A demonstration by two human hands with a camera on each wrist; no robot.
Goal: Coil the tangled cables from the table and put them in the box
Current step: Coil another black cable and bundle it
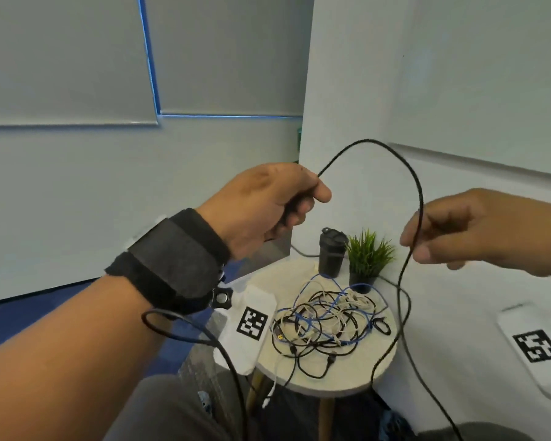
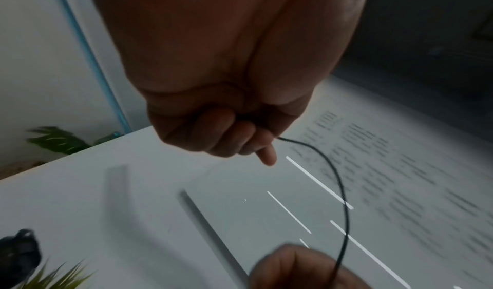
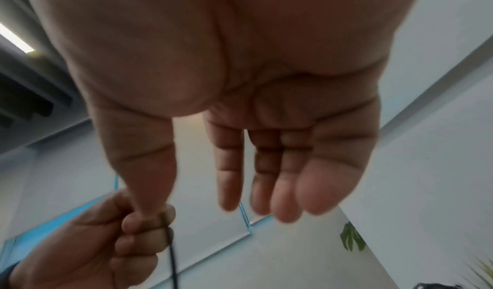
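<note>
Left hand [image 1: 268,205] fisted tight round one end of black cable [image 1: 395,154], raised above the table [image 1: 347,377]. Right hand [image 1: 477,230] mostly spread, fingers [image 3: 266,179] near straight in wrist view, cable running across thumb and forefinger; true pinch or mere guide, cannot tell. Cable arches between both hands, then drops past the tangled cables [image 1: 328,323] heaped on tabletop below.

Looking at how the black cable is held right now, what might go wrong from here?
1. The black cable trails down past the tangled pile on the round table; pulling may drag the pile.
2. The right hand has a light fingertip hold; the cable may slip.
3. The cup and plant could tip.
</note>
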